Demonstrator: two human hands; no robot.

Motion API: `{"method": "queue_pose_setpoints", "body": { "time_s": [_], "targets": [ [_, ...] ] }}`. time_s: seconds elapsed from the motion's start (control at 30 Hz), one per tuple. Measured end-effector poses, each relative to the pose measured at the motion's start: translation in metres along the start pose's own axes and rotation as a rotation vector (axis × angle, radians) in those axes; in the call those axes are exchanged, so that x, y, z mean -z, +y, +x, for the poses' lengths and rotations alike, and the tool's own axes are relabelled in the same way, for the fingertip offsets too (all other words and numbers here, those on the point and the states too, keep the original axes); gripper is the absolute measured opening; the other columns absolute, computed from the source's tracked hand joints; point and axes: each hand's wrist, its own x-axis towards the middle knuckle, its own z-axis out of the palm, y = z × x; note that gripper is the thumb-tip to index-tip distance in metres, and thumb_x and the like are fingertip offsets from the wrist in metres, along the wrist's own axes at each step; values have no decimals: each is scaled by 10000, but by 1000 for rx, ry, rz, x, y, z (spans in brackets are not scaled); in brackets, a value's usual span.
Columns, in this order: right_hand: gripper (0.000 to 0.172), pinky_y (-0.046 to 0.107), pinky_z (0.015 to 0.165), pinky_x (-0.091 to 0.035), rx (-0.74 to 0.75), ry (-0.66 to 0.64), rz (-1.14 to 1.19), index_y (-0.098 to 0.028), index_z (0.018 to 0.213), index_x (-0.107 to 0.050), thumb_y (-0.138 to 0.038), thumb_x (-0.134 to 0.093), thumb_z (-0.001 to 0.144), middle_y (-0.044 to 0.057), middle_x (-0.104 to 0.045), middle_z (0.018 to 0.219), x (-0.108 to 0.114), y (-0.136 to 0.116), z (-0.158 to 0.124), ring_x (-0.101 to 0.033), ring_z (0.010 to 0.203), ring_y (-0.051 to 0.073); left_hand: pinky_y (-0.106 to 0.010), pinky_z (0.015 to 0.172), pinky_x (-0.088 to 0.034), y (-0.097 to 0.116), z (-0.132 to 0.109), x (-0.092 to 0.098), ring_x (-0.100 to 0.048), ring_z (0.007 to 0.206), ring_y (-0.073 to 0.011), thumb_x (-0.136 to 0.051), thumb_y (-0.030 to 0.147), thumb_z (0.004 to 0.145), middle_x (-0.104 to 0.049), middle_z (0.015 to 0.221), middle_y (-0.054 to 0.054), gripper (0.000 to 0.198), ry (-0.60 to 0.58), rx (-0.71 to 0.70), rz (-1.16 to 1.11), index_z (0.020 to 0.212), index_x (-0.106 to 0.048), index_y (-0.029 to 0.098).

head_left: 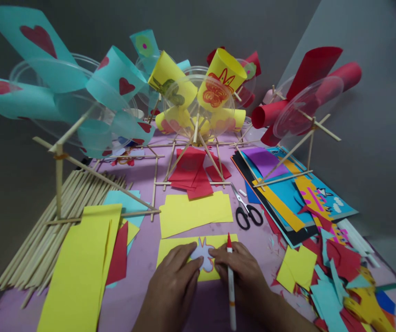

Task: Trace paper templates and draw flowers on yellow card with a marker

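Observation:
A pale butterfly-shaped paper cutout, edged in red, lies on a yellow paper strip in front of me. My left hand holds the cutout down against the strip with thumb and fingertips at its left side. My right hand grips a white marker with a red end pointing away from me. Fingertips of that same hand also touch the cutout's right edge. Just beyond, more yellow paper lies beside black-handled scissors.
Stick-framed pinwheels stand around: blue, yellow and red. Wooden sticks and yellow sheets lie left, red paper ahead. Coloured sheets and paper scraps cover the right side.

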Motion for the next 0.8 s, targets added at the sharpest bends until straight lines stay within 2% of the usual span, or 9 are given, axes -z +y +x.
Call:
{"method": "queue_pose_setpoints", "body": {
  "time_s": [0.2,0.37,0.53,0.8],
  "targets": [
    [272,355,650,-510,-17,-38,12,-221,1070,-611,-69,-534,857,64,-733,841,-1,1,-1,-631,775,223,-401,852,-534,0,-2,-2,-576,1087,-237,-403,125,895,-611,1216,-98,276,-1,-52,81,1034,-632,191],
    [293,361,644,-512,-22,-10,0,-233,1106,-602,-81,-529,866,67,-734,849,-3,3,-4,-639,766,223,-394,818,-536,2,1,-6,-615,997,-225,-362,77,875,-664,1123,-77,290,17,-101,101,973,-616,175],
    [323,347,638,-515,9,-39,-21,-224,1119,-598,-61,-547,845,66,-735,838,-1,6,-3,-640,758,220,-405,778,-533,3,3,-7,-632,935,-233,-378,39,827,-675,1080,-77,287,-27,-77,108,939,-603,178],
    [160,347,598,-465,-73,19,-111,-201,967,-636,-136,-590,828,55,-713,743,-6,-8,1,-560,662,225,-409,785,-528,0,2,-7,-625,958,-248,-417,84,843,-668,1090,-96,250,-32,-95,104,977,-611,166]
  ]
}}
